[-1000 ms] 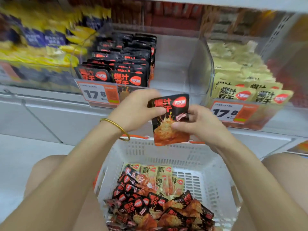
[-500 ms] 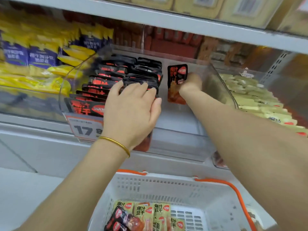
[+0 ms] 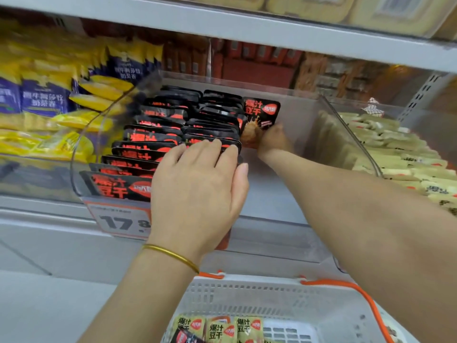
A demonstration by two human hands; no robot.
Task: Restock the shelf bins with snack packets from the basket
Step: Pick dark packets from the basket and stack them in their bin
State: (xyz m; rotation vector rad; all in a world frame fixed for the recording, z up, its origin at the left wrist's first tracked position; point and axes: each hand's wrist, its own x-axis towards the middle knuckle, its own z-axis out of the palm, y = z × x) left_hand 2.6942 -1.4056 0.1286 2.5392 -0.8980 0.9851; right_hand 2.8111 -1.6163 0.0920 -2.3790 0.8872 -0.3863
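Yellow-and-blue bags (image 3: 49,102) fill the left end of the shelf (image 3: 37,233), all blurred. Next to them a clear bin (image 3: 346,134) sits at the shelf's front edge, w/ two rows (image 3: 158,134) of black-red packs standing in its left part. A tag (image 3: 116,222) reading 17.8 hangs on the bin front, partly behind the L hand (image 3: 197,191).

L hand: fingers straight & together, laid flat on the tops of the right row's front packs, thumb at the row's right side. Gold bangle (image 3: 170,254) on that wrist.

The packet (image 3: 262,112) stands upright toward the shelf's back, just beside the right row's far end. R hand (image 3: 273,141) holds its lower part. Fingers are clamped on it, but too blurred to tell the exact grip.

Pale packets (image 3: 395,157) fill the next bin at the shelf's right end.

Below the shelf's front edge is a white basket (image 3: 247,290) w/ an orange handle (image 3: 368,303). Snacks (image 3: 220,328), pale & black-red, lie in it.
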